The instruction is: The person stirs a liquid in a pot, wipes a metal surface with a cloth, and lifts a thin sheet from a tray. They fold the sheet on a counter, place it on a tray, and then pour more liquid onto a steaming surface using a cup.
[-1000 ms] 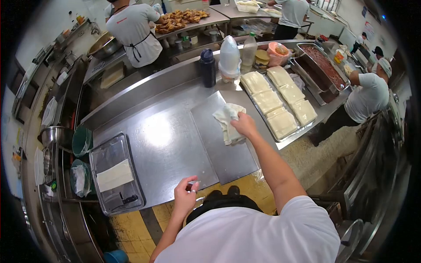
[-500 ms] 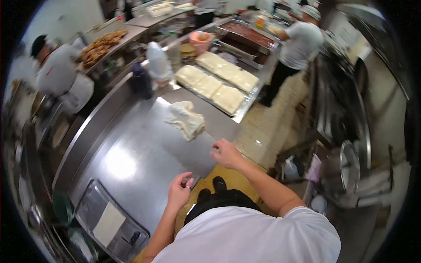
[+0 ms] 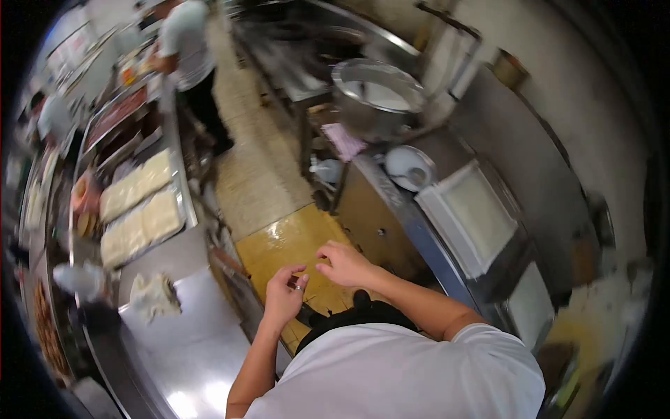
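Observation:
My left hand (image 3: pixel 285 293), with a ring on one finger, hangs in front of my body. Its fingers are loosely bent and apart from the thumb, with nothing between them. My right hand (image 3: pixel 345 264) is close beside it, fingers half curled, also without anything in it. Both hover over the yellow floor (image 3: pixel 283 241), touching nothing. To the left, a crumpled whitish cloth (image 3: pixel 153 297) lies on the steel table (image 3: pixel 199 325). Farther along that table, pale flat slabs (image 3: pixel 143 223) rest on metal trays.
On my right, a steel counter bears a white rectangular tray (image 3: pixel 481 213) and a round bowl (image 3: pixel 410 169). A large metal pot (image 3: pixel 377 91) stands beyond, near a pink cloth (image 3: pixel 343 142). Another person (image 3: pixel 188 52) stands at the far end of the left table.
My view has swung to the right: the steel table and cloth moved left, and the right-hand counter came into view. My hands are closer together and still hold nothing.

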A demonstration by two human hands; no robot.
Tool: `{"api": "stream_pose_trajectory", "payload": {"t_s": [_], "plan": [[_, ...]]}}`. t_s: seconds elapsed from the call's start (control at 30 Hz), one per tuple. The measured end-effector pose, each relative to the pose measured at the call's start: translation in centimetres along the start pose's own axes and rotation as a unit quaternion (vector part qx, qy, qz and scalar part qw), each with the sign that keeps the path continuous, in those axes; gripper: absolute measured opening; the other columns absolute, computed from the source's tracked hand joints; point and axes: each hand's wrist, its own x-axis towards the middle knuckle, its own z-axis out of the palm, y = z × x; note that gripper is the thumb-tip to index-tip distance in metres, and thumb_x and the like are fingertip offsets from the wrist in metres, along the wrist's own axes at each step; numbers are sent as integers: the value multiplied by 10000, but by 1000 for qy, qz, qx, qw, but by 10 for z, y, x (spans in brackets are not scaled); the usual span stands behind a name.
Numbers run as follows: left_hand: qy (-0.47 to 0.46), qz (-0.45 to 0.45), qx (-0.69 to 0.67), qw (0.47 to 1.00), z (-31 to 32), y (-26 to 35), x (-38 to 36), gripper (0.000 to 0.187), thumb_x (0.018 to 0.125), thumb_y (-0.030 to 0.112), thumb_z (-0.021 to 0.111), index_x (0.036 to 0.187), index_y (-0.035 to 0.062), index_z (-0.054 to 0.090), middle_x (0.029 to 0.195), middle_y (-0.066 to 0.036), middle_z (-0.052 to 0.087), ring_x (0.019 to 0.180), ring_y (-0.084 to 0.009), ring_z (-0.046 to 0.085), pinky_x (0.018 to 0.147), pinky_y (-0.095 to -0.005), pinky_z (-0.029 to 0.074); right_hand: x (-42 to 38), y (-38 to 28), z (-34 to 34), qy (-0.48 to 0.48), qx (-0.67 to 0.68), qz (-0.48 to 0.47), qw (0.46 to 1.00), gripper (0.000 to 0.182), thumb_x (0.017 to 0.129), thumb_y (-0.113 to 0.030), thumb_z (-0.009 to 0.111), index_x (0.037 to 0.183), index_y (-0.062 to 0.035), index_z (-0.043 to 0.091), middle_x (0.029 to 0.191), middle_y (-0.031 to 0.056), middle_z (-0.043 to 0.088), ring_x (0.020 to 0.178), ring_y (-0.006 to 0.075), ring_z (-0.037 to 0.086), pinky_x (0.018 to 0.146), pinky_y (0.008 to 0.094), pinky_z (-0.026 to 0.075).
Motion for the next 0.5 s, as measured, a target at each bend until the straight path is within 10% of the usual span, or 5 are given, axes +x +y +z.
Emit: {"api": "stream_pose_trajectory", "payload": {"t_s": [0.5], "plan": [[-316,44,78,944,223,49,8,291,950,145,720,1206,8,698,982,-157,746,798,-226,717,704,-346,564,-234,107,-61,198,39,225,953,352,900,-268,690,1141,-11,675,1161,207,652,1129,405,623,967,479,505]]}}
